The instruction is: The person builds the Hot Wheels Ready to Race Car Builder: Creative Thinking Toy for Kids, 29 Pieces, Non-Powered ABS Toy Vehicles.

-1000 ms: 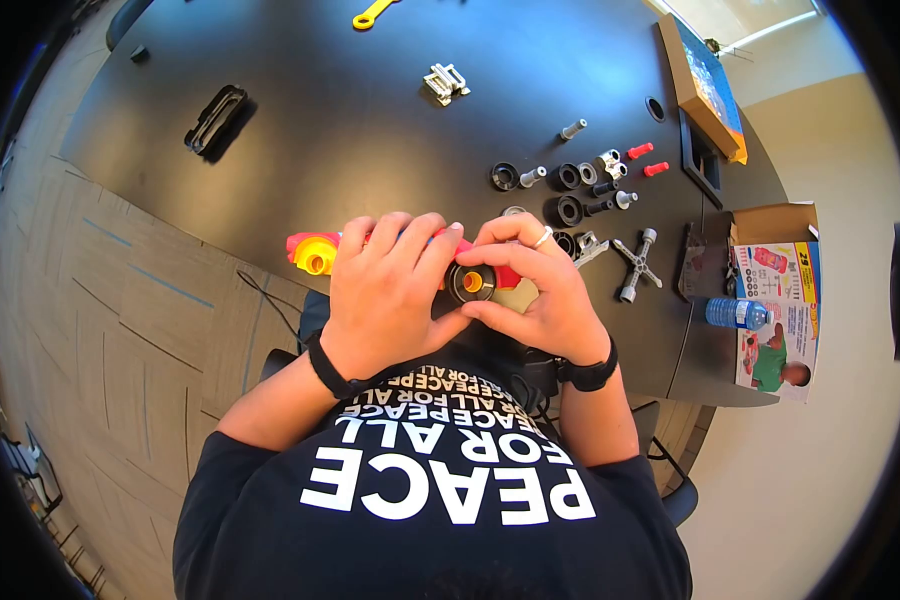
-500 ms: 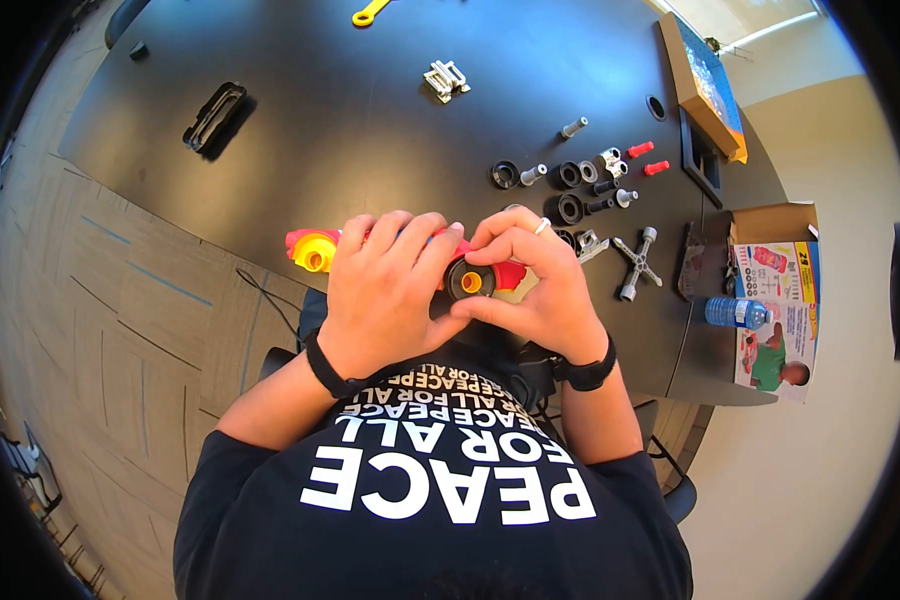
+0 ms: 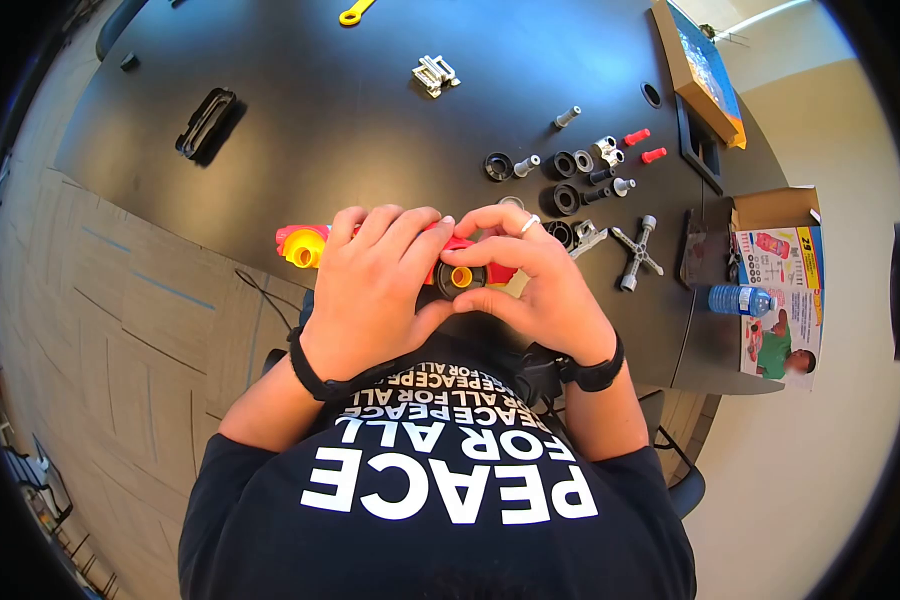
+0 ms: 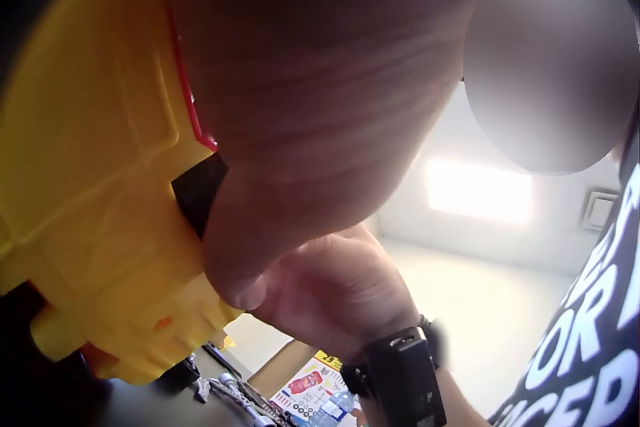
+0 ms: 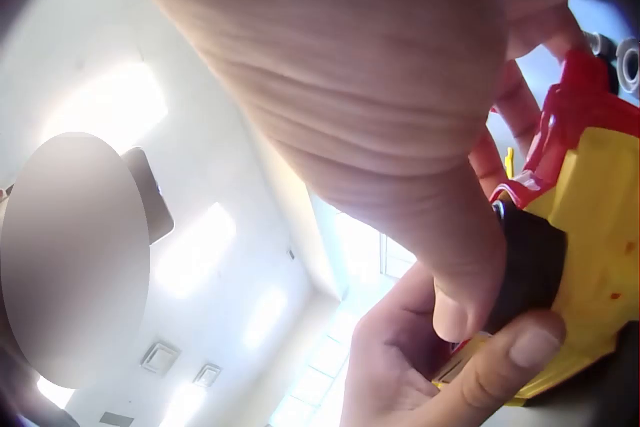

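A red and yellow toy car [image 3: 303,247] is held sideways between both hands, close to the person's chest at the table edge. The left hand [image 3: 368,280] spreads over the body and grips it, thumb beside the wheel. With index finger and thumb, the right hand [image 3: 545,275] pinches a black toy wheel [image 3: 448,288] against the car's side. A yellow hub shows in the wheel's centre. In the right wrist view, the black wheel [image 5: 532,259] sits against the yellow underside [image 5: 600,237], with both thumbs near it. The left palm hides much of the car.
Black wheels [image 3: 562,200], grey bolts [image 3: 567,117] and red bolts [image 3: 654,156] lie beyond the right hand, near a grey cross wrench [image 3: 637,254]. Farther off are a silver engine-like piece [image 3: 435,76], a black frame [image 3: 206,124] and a yellow wrench [image 3: 354,14]. A water bottle [image 3: 740,300] lies by a printed box [image 3: 782,260].
The head view has shifted slightly, so the table things appear a little farther left. Both hands keep their hold on the car and wheel, with only small finger movements.
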`<move>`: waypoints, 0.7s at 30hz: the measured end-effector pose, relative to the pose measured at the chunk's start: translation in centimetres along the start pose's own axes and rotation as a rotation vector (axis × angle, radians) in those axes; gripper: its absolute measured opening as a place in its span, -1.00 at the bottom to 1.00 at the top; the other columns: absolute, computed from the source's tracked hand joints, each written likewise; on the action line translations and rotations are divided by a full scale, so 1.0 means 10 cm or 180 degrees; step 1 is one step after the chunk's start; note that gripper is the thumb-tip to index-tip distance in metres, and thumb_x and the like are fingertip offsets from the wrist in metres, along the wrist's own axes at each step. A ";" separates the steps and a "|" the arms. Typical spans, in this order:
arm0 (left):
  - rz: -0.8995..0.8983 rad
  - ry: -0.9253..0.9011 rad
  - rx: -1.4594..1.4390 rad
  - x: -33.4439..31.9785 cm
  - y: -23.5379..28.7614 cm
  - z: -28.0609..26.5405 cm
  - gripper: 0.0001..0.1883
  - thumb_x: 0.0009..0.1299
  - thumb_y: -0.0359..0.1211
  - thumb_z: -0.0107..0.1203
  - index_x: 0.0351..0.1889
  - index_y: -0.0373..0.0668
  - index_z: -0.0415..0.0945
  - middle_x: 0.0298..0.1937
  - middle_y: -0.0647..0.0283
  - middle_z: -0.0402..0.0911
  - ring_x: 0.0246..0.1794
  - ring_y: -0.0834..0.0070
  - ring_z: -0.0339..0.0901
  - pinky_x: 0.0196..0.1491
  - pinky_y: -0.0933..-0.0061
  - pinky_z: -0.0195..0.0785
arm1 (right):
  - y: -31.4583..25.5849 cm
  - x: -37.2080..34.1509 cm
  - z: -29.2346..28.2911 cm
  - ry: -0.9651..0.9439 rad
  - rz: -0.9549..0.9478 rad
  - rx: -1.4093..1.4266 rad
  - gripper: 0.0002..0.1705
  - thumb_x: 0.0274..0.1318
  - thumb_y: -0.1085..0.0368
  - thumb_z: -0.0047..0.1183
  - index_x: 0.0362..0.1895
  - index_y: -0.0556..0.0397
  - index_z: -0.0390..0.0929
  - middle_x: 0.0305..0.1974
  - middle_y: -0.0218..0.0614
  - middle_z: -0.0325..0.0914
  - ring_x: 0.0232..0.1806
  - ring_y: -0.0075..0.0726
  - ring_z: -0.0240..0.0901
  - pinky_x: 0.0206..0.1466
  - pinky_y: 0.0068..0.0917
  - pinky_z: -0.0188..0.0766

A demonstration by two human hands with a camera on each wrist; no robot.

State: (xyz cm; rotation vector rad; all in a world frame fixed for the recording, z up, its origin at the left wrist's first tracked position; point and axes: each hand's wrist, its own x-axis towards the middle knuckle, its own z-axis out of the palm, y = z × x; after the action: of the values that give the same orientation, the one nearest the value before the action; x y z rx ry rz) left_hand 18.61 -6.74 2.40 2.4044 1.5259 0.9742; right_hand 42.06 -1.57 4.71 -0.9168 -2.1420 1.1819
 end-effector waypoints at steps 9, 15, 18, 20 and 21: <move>-0.0022 -0.0133 -0.0012 0.01 0.00 -0.03 -0.22 0.14 -0.08 0.67 0.32 -0.15 0.68 0.26 0.24 0.73 0.25 0.21 0.63 0.34 0.05 0.34 | 0.20 -0.09 -0.05 0.0158 -0.0218 0.0185 -0.33 0.06 0.26 0.71 0.30 -0.02 0.82 0.30 -0.25 0.68 0.23 -0.19 0.66 0.31 -0.25 0.63; -0.0042 -0.0139 -0.0041 0.02 0.02 -0.05 -0.22 0.11 -0.09 0.69 0.30 -0.18 0.71 0.28 0.19 0.75 0.25 0.15 0.65 0.35 0.04 0.31 | 0.82 -0.57 -0.46 0.1839 0.0588 0.0237 -0.65 0.37 0.38 0.49 0.20 0.06 0.83 0.09 -0.37 0.77 0.00 -0.46 0.64 0.13 -0.44 0.63; -0.0029 -0.0184 0.0007 0.02 0.01 -0.05 -0.21 0.11 -0.08 0.68 0.31 -0.18 0.69 0.29 0.19 0.74 0.25 0.13 0.64 0.37 0.03 0.30 | 0.83 -0.64 -0.60 0.2073 0.0930 -0.0561 -0.65 0.30 0.38 0.53 0.15 0.07 0.83 0.01 -0.37 0.78 -0.09 -0.43 0.61 0.04 -0.41 0.61; -0.0014 -0.0174 0.0029 0.03 0.03 -0.02 -0.20 0.12 -0.08 0.68 0.32 -0.18 0.69 0.30 0.19 0.74 0.26 0.13 0.64 0.37 0.02 0.29 | 0.78 -0.65 -0.62 0.1992 0.1071 -0.1259 -0.64 0.26 0.37 0.55 0.12 0.07 0.82 -0.03 -0.35 0.78 -0.14 -0.39 0.60 -0.01 -0.38 0.59; -0.0034 -0.0149 0.0073 0.03 0.04 -0.01 -0.20 0.13 -0.08 0.68 0.33 -0.18 0.68 0.30 0.20 0.74 0.26 0.13 0.63 0.37 0.02 0.28 | 0.76 -0.62 -0.57 0.1908 0.0879 -0.1385 -0.62 0.22 0.36 0.57 0.10 0.07 0.82 -0.03 -0.32 0.77 -0.15 -0.32 0.59 -0.03 -0.33 0.58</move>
State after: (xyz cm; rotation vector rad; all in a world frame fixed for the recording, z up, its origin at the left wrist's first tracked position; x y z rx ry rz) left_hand 18.96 -6.68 2.83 2.4140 1.5406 0.8967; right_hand 52.41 -0.43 0.13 -1.5654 -1.8229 0.4461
